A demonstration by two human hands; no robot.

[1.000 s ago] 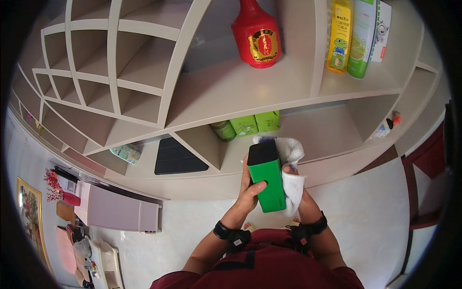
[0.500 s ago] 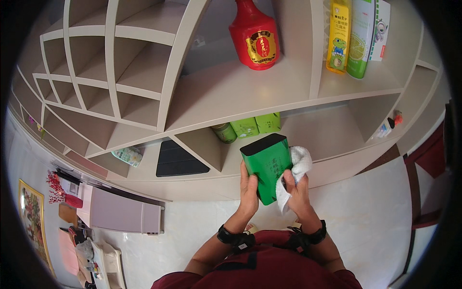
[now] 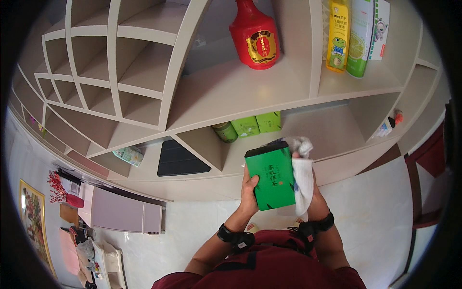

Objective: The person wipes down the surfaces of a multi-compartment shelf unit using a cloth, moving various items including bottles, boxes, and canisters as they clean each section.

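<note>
A green box (image 3: 273,180) with a black end is held up in front of my body, below the shelves. My left hand (image 3: 248,196) grips its left side, thumb on the front face and fingers out of sight behind. Over the box's right edge and upper back hangs a white cloth (image 3: 302,180). My right hand (image 3: 315,195) holds that cloth against the box's right side; most of its fingers are hidden by the cloth.
Ahead, the shelf unit (image 3: 240,108) holds a red bottle (image 3: 255,41), a yellow bottle (image 3: 338,38), a green-and-white can (image 3: 358,43), small green boxes (image 3: 246,126), a dark green canister (image 3: 224,132) and a black panel (image 3: 180,159). A lilac cabinet (image 3: 122,207) stands at left.
My right hand has moved from the box's front face to its right side and back, taking the cloth along. The box has shifted slightly right and turned, showing more of its front.
</note>
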